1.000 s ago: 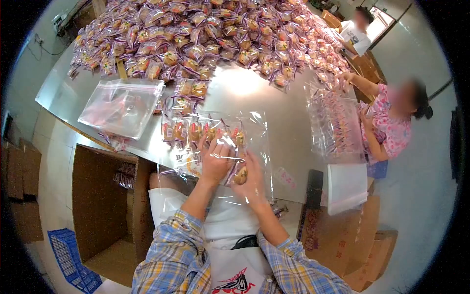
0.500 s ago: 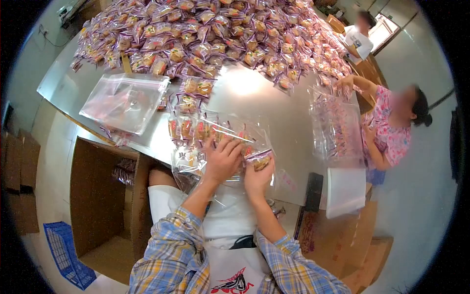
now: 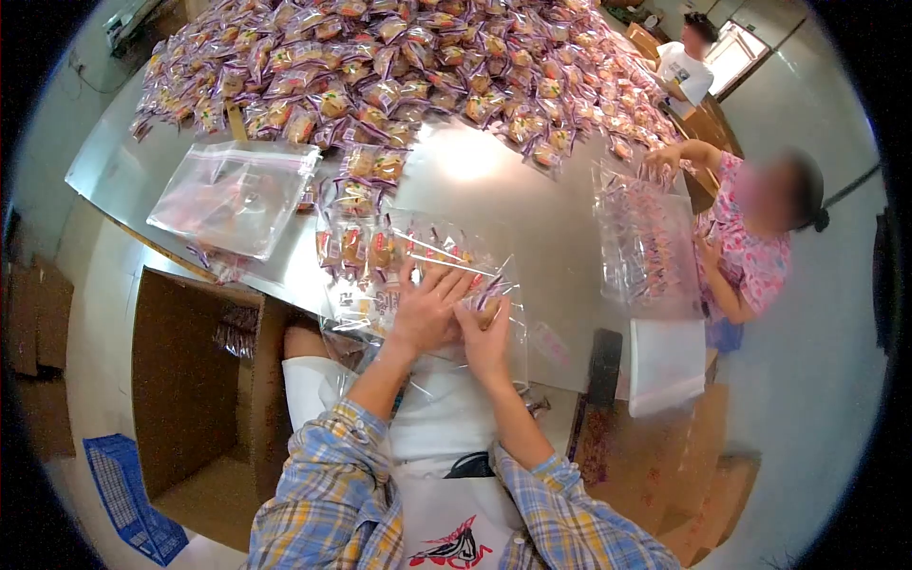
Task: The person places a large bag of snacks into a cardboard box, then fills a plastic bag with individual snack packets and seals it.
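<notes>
A large clear plastic bag (image 3: 358, 302) lies at the table's near edge, with rows of small wrapped pastries (image 3: 382, 249) inside. My left hand (image 3: 426, 312) rests on the bag, fingers stretched out and a little apart, pressing its film. Close beside it, my right hand (image 3: 487, 347) pinches one wrapped pastry (image 3: 488, 306) in purple-edged film at the bag's right part. Loose film hides some of the right fingertips. Beyond the bag, a few more wrapped pastries (image 3: 359, 163) sit in a short line.
A huge heap of wrapped pastries (image 3: 380, 71) covers the metal table's (image 3: 560, 285) far side. Flat clear bags (image 3: 223, 204) lie left. An open cardboard box (image 3: 195, 399) stands below left, a blue crate (image 3: 133, 494) beyond. Right, a co-worker (image 3: 755, 228) handles another filled bag (image 3: 641, 237).
My right hand has moved slightly left and up with its pastry, nearer my left hand. The left hand stays spread on the bag. The view has shifted a little.
</notes>
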